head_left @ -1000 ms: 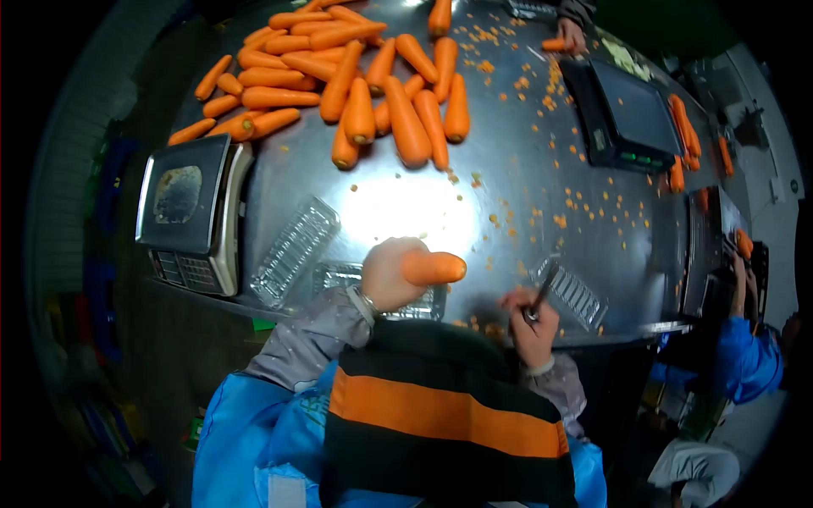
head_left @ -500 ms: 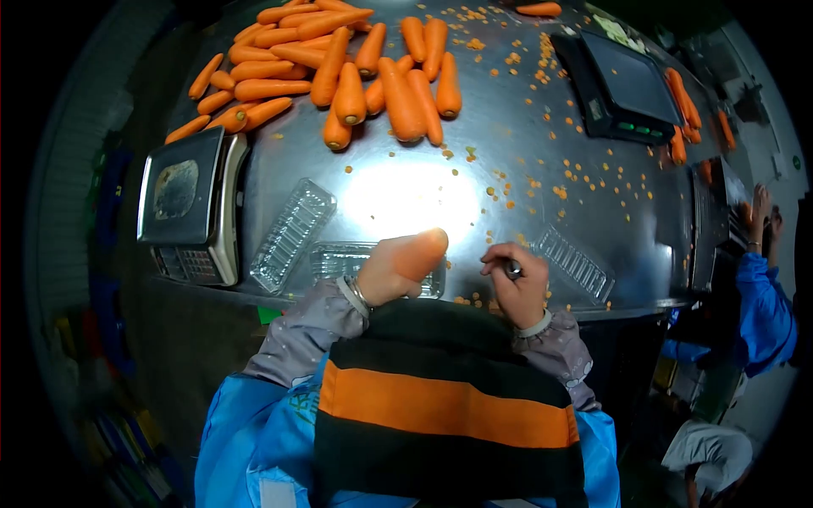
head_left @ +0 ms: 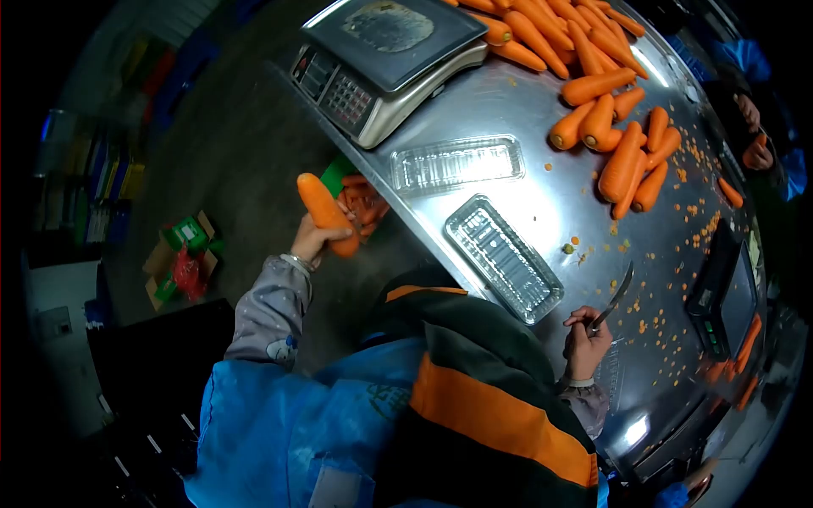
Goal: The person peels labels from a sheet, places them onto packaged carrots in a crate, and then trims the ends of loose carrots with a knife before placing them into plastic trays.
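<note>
A whole carrot (head_left: 320, 206) is gripped in my left hand (head_left: 312, 242), out past the table's edge and over the floor side. My right hand (head_left: 586, 347) is closed round the handle of a small knife (head_left: 622, 292), its curved blade pointing up and away over the tabletop. Between my hands a clear plastic tray (head_left: 506, 258) lies on the table near the front edge. Another clear tray (head_left: 457, 163) is behind it, to the left. Beneath the table edge, close to my left hand, more carrots (head_left: 366, 210) show beside something green.
A weighing scale (head_left: 364, 93) stands at the table's left corner. Many carrots (head_left: 584, 38) are heaped at the back. Orange trimmings (head_left: 656, 326) are scattered on the metal table (head_left: 542, 182). Another scale (head_left: 720, 300) stands right. Another person's hands (head_left: 752, 140) appear at the far side.
The view has swung left. My left hand has carried the carrot from above the trays out beyond the table edge. My right hand still holds the knife, whose blade now shows.
</note>
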Tool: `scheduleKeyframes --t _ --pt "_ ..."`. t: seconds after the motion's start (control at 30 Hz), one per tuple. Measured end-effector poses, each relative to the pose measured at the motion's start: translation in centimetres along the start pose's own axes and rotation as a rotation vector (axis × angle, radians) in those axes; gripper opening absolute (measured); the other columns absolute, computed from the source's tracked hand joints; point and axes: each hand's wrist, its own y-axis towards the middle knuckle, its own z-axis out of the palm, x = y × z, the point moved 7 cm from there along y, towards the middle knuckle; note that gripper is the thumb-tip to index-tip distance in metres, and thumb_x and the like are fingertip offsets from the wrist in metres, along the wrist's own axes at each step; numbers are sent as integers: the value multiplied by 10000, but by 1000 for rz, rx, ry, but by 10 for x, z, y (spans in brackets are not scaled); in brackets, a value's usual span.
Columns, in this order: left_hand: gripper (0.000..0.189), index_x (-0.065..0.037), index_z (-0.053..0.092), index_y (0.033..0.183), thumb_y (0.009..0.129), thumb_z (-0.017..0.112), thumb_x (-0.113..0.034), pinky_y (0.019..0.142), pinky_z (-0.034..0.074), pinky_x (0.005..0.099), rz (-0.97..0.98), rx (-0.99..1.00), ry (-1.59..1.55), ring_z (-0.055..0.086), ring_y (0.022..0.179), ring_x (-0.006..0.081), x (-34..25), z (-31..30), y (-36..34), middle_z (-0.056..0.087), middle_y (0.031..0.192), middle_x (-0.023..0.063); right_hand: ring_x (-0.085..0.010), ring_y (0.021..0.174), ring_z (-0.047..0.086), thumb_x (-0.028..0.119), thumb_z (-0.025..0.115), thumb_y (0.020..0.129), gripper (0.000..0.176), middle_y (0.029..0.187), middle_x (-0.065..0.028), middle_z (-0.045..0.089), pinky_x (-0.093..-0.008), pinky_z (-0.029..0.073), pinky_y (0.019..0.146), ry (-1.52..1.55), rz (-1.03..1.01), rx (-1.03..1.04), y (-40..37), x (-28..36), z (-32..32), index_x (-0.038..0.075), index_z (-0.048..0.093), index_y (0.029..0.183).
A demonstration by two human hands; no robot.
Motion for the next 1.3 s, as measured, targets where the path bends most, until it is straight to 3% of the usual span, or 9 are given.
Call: scheduleKeyframes --t 0.17,0.27,0.37,0.43,0.6,0.7,0.77,1.03,1.3 --pt "451 -16 538 1067 695 747 -162 894 445 353 123 -430 599 560 1013 214 41 -105 53 585 1081 130 -96 671 563 -121 451 775 183 771 -71 598 -201 401 564 -52 -62 130 12 17 31 -37 568 887" --pt "422 3 524 1099 807 670 -265 755 513 342 -135 -625 707 618 870 213 80 -153 63 623 989 153 -116 724 589 -126 452 770 186 783 -68 593 -205 421 604 -79 -90 145 12 27 39 -40 568 888" --pt "368 -48 562 930 873 577 -411 434 410 274 -123 -634 -155 487 457 126 48 -129 56 523 577 44 -122 717 590 -134 450 766 196 800 -70 593 -213 436 628 -149 -34 107 9 22 36 -41 570 892" --pt "388 -80 526 762 879 549 -450 316 244 249 68 -363 -467 281 310 83 -8 -94 68 355 439 -19 -124 714 588 -132 450 766 191 803 -71 589 -219 442 640 -107 -10 86 4 13 32 -43 567 887" --pt "359 -101 497 683 905 518 -382 407 256 214 251 -161 -266 308 422 51 -132 41 102 355 508 -43 -129 717 584 -132 451 770 169 803 -74 575 -234 450 669 -28 -26 -3 -2 6 26 -52 559 872" --pt "251 -58 613 846 875 575 -304 619 389 190 555 60 121 513 707 66 -173 157 127 570 787 4 -125 713 585 -130 451 768 164 792 -72 578 -226 448 663 -7 -34 -59 -7 10 22 -60 560 869" --pt "230 -41 626 911 832 642 -257 690 439 222 504 293 353 551 776 94 -155 219 171 607 826 24 -119 700 587 -123 450 774 156 763 -71 583 -221 443 647 -2 -38 -122 -12 10 15 -62 564 861" --pt "568 -74 484 1131 669 695 -331 906 427 433 491 105 969 514 1064 371 -106 377 294 541 1133 191 -118 692 586 -101 451 783 131 748 -66 591 -230 450 642 15 41 -315 -39 -18 -4 -59 566 830" --pt "593 -56 483 1189 722 712 -340 883 443 436 448 301 987 541 1052 373 -85 427 377 567 1126 200 -115 705 592 -115 480 745 151 767 -65 610 -242 470 674 20 124 -346 -37 -31 1 -57 583 838"
